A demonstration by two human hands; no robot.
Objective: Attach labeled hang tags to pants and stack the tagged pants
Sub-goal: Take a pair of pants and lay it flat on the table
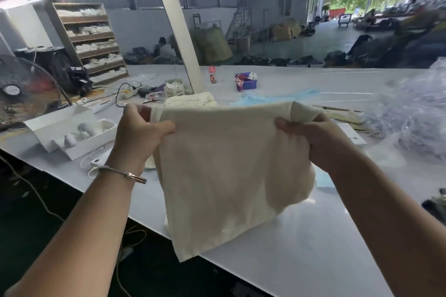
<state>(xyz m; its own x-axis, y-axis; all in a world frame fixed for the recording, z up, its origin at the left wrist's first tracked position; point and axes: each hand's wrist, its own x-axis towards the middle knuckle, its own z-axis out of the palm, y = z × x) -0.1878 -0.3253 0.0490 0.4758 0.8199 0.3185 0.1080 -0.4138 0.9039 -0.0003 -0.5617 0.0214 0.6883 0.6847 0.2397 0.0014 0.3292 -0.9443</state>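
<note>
Above the table's (301,248) near edge, the left hand (140,132) and right hand (321,137) each pinch a top corner of cream pants (229,176); the soft, light cloth hangs limp, likely best held along that upper edge.

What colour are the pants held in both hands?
Plain cream, no pattern: the pants show best in the head view.

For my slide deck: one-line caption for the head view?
Both hands, left and right, hold cream pants up over a white table.
</note>
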